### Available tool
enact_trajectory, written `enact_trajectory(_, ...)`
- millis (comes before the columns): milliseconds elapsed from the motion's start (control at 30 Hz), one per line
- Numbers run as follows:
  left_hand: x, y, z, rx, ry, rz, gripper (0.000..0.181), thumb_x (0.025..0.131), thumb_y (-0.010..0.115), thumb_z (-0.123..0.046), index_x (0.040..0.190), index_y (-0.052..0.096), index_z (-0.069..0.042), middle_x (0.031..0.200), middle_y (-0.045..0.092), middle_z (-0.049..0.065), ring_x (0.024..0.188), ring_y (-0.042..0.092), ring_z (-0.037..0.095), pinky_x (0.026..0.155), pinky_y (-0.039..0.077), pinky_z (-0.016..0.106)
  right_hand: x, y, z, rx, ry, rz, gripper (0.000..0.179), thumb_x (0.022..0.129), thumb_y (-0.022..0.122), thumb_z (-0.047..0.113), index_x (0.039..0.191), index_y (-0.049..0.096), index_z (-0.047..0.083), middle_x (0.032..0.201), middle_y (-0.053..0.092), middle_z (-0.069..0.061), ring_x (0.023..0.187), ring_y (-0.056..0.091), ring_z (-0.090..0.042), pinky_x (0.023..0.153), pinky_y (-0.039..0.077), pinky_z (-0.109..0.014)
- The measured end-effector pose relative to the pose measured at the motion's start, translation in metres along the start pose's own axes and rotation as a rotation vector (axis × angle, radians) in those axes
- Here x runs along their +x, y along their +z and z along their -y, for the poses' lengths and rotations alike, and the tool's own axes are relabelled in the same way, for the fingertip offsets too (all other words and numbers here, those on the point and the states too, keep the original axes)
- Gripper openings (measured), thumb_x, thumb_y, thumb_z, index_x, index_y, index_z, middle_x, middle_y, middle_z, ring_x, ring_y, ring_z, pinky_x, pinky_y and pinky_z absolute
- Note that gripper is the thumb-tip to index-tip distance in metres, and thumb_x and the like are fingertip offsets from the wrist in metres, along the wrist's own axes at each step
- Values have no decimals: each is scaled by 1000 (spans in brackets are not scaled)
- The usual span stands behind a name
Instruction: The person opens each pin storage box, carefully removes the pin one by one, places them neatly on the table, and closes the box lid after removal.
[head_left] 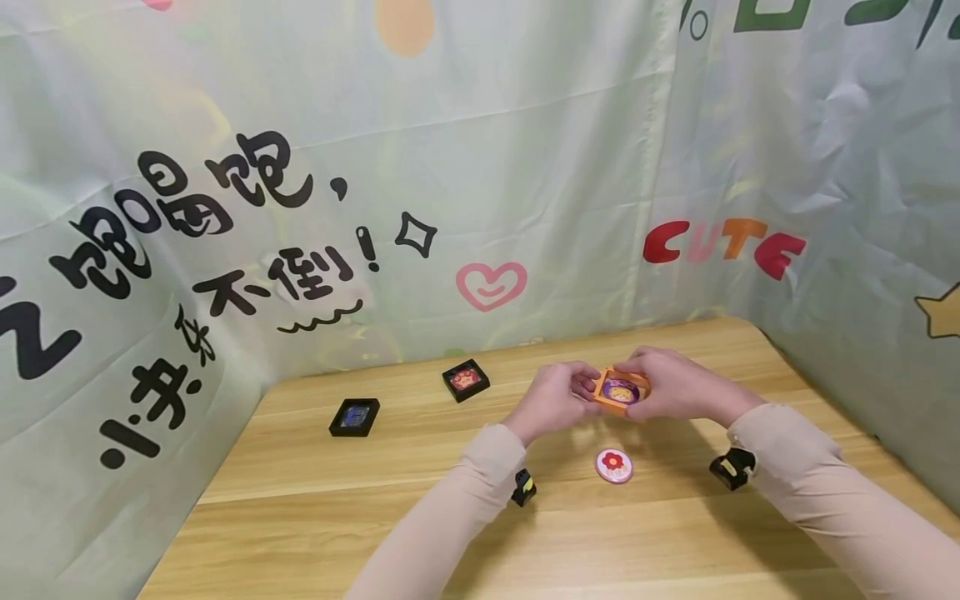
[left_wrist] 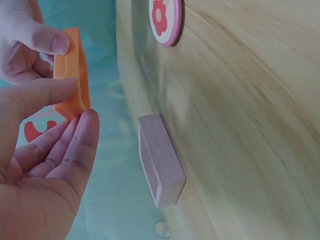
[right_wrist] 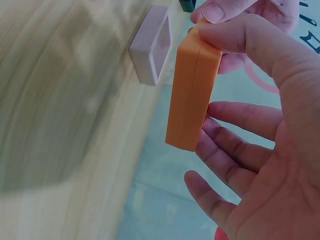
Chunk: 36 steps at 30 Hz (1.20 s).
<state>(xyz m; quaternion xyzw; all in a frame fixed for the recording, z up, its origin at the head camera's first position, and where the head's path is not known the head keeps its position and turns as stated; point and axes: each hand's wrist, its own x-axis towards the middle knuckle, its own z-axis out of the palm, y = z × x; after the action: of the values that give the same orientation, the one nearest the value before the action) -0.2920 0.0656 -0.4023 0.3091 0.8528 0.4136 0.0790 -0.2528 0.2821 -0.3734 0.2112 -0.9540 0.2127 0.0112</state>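
Observation:
An orange square display frame (head_left: 611, 406) with a round purple cartoon badge (head_left: 621, 391) showing in it is held up above the table. My left hand (head_left: 558, 396) pinches its left side between thumb and fingers. On the right side, my right hand (head_left: 678, 385) pinches the same frame, seen from its edge in the right wrist view as an orange block (right_wrist: 192, 95). Below the hands, a round pink-rimmed badge with a red flower (head_left: 614, 465) lies flat on the wooden table (head_left: 420, 517).
Further left lie two black square frames, one with a red round piece (head_left: 466, 380), the other with a blue one (head_left: 355, 417). In the left wrist view a square frame (left_wrist: 162, 155) looks pale mauve. Printed cloth (head_left: 480, 192) hangs behind the table.

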Motion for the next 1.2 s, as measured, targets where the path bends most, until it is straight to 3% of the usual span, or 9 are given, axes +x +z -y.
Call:
enact_trajectory(233, -9, -10, 2, -30, -21, 2, 45, 84, 91, -4, 126, 73, -3, 103, 76, 1, 87, 69, 2, 80, 60, 12, 1, -1, 12, 3, -25, -10, 74, 73, 92, 28, 134, 70, -8, 119, 71, -15, 98, 65, -22, 82, 56, -34)
enact_trajectory(600, -23, -25, 7, -48, 6, 9, 58, 82, 94, -10, 134, 70, -3, 110, 76, 4, 91, 69, 2, 79, 63, 13, 1, 1, 28, 9, -86, -38, 70, 72, 90, 24, 133, 72, -4, 118, 72, -10, 103, 66, -22, 86, 58, -37)
enact_trajectory(767, -32, -31, 9, -29, 10, 7, 61, 82, 96, -14, 136, 69, -4, 113, 76, 3, 95, 70, 4, 80, 63, 13, 0, 1, 37, 38, -92, -20, 71, 74, 91, 24, 137, 70, -2, 120, 71, -8, 103, 64, -21, 83, 57, -33)
enact_trajectory(1000, -47, -39, 9, -136, -10, 26, 67, 81, 95, -10, 141, 66, -3, 114, 73, 5, 96, 70, 6, 83, 65, 17, -3, 2, 50, 47, -107, 0, 70, 75, 89, 19, 139, 69, -1, 124, 69, -7, 107, 64, -21, 87, 60, -35)
enact_trajectory(1200, -59, -45, 11, -121, -20, 31, 69, 82, 95, -14, 143, 64, -4, 116, 73, 5, 98, 70, 7, 85, 65, 18, -3, 4, 58, 50, -131, 11, 70, 76, 88, 19, 141, 68, 2, 125, 67, -4, 108, 64, -19, 89, 61, -36)
